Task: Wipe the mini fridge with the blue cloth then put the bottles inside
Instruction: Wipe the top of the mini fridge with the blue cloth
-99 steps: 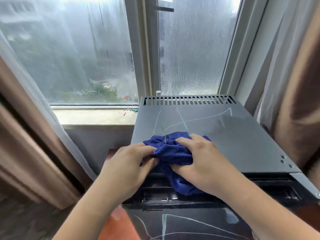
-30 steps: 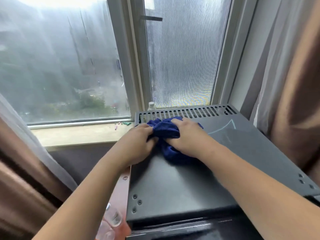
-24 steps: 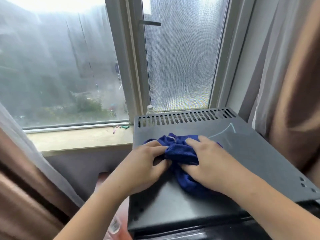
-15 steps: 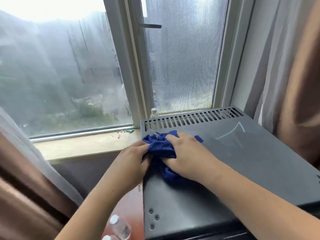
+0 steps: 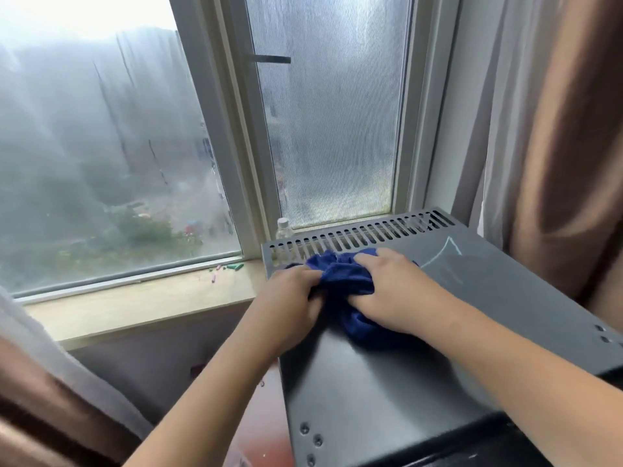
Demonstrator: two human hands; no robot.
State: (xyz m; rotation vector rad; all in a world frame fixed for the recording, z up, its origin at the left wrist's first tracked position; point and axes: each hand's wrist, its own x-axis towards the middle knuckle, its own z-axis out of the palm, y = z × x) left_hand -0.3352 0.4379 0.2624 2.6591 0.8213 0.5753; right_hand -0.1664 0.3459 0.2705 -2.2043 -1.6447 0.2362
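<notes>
Wiping step: the left hand [image 5: 290, 298] and right hand [image 5: 397, 294] curl round the bunched blue cloth [image 5: 340, 278] atop the dark grey metal mini fridge [image 5: 387, 392], near its rear vents [image 5: 357, 238]. Next, likely its white streak [image 5: 453, 246].

Fuzzy blue cloth [image 5: 340, 278]; matt grey metal fridge top [image 5: 387, 392].

No text, label or number is showing legibly; white lines [image 5: 450, 248] on the mini fridge [image 5: 371, 392] are forming no letters.
</notes>
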